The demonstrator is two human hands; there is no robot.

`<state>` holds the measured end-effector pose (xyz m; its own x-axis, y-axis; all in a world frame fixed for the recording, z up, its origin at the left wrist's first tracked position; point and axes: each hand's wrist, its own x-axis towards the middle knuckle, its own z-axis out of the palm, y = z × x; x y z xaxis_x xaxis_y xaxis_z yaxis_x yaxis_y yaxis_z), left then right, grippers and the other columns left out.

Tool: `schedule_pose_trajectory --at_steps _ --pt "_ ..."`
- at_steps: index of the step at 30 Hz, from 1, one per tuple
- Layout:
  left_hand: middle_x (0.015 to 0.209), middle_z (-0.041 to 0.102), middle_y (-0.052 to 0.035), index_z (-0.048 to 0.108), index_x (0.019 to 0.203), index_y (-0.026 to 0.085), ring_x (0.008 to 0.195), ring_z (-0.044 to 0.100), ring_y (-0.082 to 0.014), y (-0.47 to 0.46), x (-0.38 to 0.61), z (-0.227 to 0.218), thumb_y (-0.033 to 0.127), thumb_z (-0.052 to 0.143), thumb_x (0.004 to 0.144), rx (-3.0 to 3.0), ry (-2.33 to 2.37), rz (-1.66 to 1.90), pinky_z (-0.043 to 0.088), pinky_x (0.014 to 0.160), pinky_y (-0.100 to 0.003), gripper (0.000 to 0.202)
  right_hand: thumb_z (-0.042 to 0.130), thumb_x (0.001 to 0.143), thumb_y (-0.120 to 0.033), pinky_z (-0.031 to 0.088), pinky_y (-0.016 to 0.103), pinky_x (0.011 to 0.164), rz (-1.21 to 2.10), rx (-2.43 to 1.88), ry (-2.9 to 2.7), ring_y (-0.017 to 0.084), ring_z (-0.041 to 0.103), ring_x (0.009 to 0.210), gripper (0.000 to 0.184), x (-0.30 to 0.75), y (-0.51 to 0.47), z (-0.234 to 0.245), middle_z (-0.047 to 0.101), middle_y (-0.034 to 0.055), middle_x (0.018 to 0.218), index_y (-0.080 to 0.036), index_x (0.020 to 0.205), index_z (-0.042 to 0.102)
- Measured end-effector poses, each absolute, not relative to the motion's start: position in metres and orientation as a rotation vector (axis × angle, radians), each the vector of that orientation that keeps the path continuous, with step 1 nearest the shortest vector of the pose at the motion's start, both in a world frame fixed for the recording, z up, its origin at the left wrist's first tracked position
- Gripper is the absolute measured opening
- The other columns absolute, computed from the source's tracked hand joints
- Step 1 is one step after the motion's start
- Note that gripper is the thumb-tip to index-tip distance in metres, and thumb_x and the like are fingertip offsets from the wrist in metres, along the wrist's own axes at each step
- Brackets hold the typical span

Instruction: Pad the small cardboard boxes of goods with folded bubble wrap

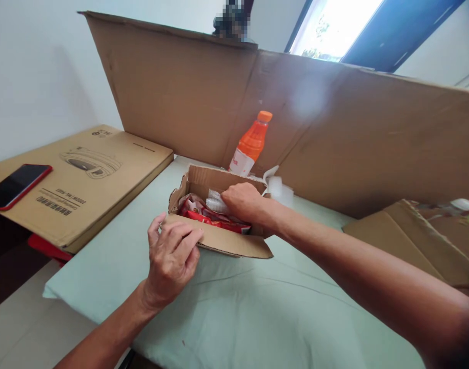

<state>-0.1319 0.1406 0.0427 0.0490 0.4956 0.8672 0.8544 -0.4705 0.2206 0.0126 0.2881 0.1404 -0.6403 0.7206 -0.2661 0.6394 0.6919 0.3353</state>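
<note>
A small open cardboard box [219,238] sits on the cloth-covered table. Red and brown shiny packets [215,220] lie inside it. My left hand [172,251] grips the box's near left corner, fingers curled over the front flap. Reaching into the far right part of the box, my right hand [244,202] is closed around crumpled clear plastic that looks like bubble wrap [217,201]. Its fingertips are partly hidden. Behind the box stands a bottle of orange drink [250,143] with an orange cap.
A large flat carton [115,169] with a red-edged phone [21,185] on it is at left. Tall cardboard panels [180,87] close off the back. Whitish plastic wrap [280,190] lies behind the box. An open carton [395,241] holding a clear container stands at right.
</note>
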Motion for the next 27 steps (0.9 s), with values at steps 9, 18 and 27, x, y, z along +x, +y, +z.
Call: schedule_pose_trajectory --at_steps 9,18,27 --pt "0.093 0.071 -0.0041 0.065 0.103 0.019 0.088 0.068 -0.0196 0.143 -0.132 0.045 0.002 0.061 0.084 -1.978 -1.357 -1.385 0.037 0.111 -0.057 0.027 0.047 0.097 -0.015 0.054 0.038 0.081 0.195 0.945 2.479 0.031 0.071 0.106 0.036 0.015 0.291 0.129 0.074 0.0197 0.113 -0.014 0.130 0.063" --pt "0.131 0.059 -0.0158 0.049 0.140 0.020 0.129 0.053 -0.0327 0.130 -0.140 0.047 0.014 0.072 0.080 -1.790 -1.364 -1.482 0.038 0.112 -0.057 0.064 0.055 0.093 -0.020 0.051 0.031 0.078 0.119 1.247 2.783 0.024 0.071 0.100 0.035 0.054 0.260 0.174 0.074 0.0103 0.115 -0.020 0.125 0.066" --pt "0.159 0.037 -0.0163 0.025 0.155 0.031 0.140 0.046 -0.0323 0.141 -0.175 -0.013 0.039 0.072 0.084 -1.754 -2.105 -2.228 0.041 0.113 -0.055 0.086 0.064 0.084 -0.041 0.055 0.032 0.066 -0.681 2.187 3.036 0.022 0.069 0.086 0.054 0.168 0.181 0.060 0.072 0.0131 0.114 -0.017 0.132 0.059"
